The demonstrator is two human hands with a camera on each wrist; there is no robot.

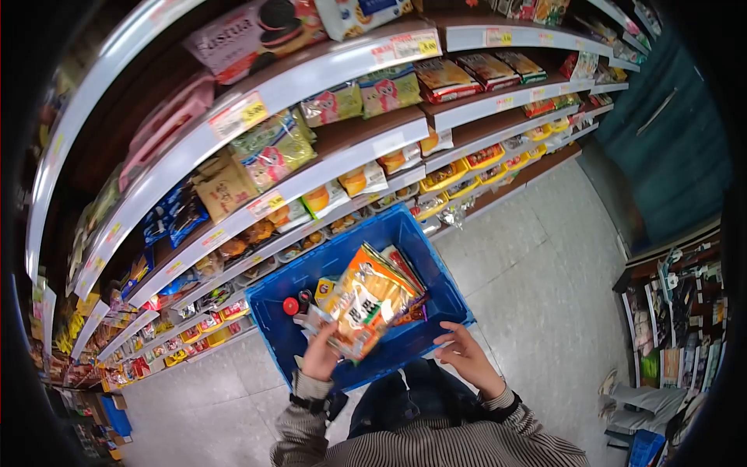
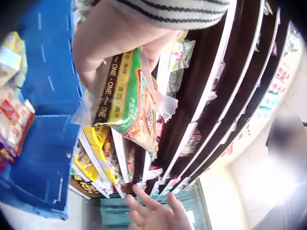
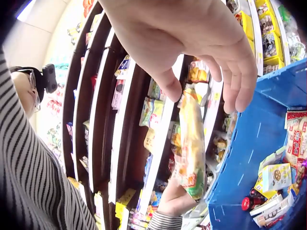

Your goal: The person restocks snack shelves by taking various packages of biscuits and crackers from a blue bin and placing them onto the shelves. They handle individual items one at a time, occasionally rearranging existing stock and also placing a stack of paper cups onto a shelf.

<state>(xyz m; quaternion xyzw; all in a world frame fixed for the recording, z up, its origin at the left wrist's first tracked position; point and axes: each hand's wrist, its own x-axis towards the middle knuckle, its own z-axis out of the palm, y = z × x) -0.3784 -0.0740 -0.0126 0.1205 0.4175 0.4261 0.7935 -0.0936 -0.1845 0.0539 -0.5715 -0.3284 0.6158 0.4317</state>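
An orange-topped snack packet [image 1: 364, 303] is gripped at its lower left end by my left hand [image 1: 320, 354], above the blue basket [image 1: 272, 327]. In the left wrist view, the left hand [image 2: 120, 43] holds the packet [image 2: 129, 105] by one end, its green and yellow side showing. My right hand [image 1: 465, 356] is over the basket's right rim, fingers loosely bent and holding nothing. The right wrist view shows the right hand [image 3: 192, 48] near the packet [image 3: 192, 139], with the left hand [image 3: 175, 199] at the packet's far end.
Inside the basket lie a red-capped bottle [image 1: 291, 305], a small yellow box [image 1: 324, 289] and other packets [image 1: 401, 265]. Shelves of snacks [image 1: 334, 148] curve along the left and front. Grey floor [image 1: 537, 288] extends to the right, with another rack [image 1: 673, 327] beyond.
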